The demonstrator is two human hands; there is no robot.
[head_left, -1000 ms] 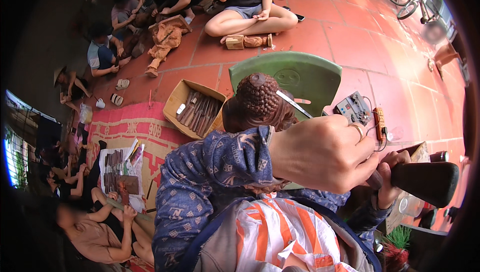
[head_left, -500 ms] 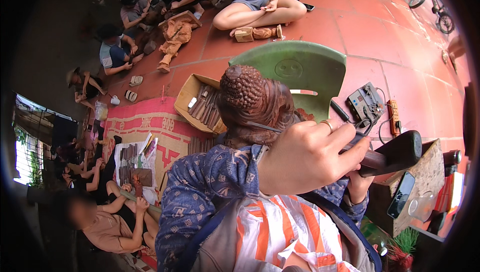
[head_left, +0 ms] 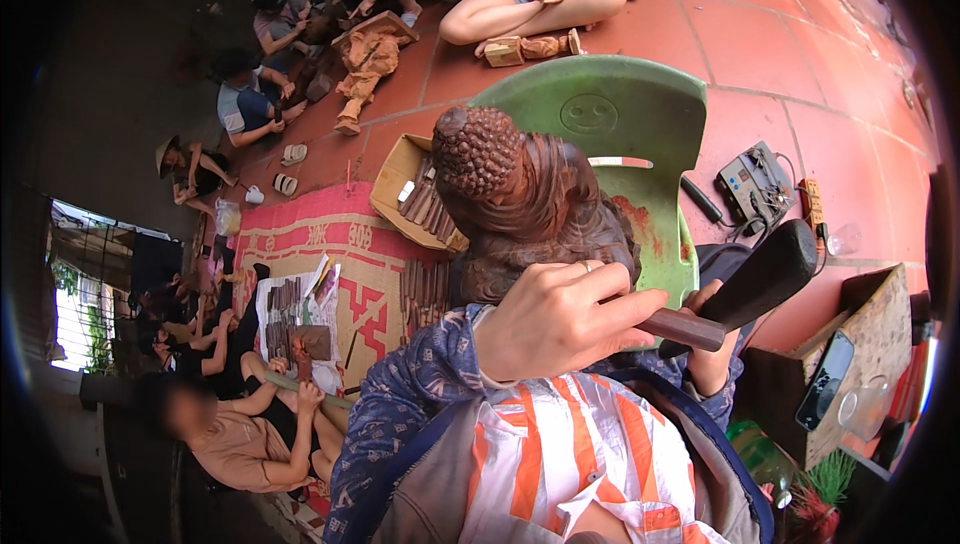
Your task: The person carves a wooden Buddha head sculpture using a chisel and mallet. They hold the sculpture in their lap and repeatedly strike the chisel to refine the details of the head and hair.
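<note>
A dark brown wooden statue (head_left: 560, 184) with a knobbed head rests on a green plastic chair (head_left: 640, 94) in front of me. My left hand (head_left: 555, 319) is closed around a chisel and lies against the statue's lower part. The chisel's wooden handle (head_left: 685, 329) sticks out to the right; its blade is hidden. To the right, my right hand (head_left: 712, 349) grips a dark mallet (head_left: 770, 274), which hides most of the fingers. The mallet's thick end tilts up and away, just past the chisel handle.
A cardboard box (head_left: 395, 189) of chisels stands left of the statue, with more chisels (head_left: 425, 284) on a patterned mat (head_left: 345, 234). To the right are an electrical control box (head_left: 755, 184), a power strip (head_left: 811, 206) and a phone (head_left: 825, 379) on a wooden box (head_left: 870, 344). Several people sit around.
My left hand has moved down the statue with the chisel, whose blade was visible before. The mallet has swung away from the chisel handle and upward. The view has shifted slightly.
</note>
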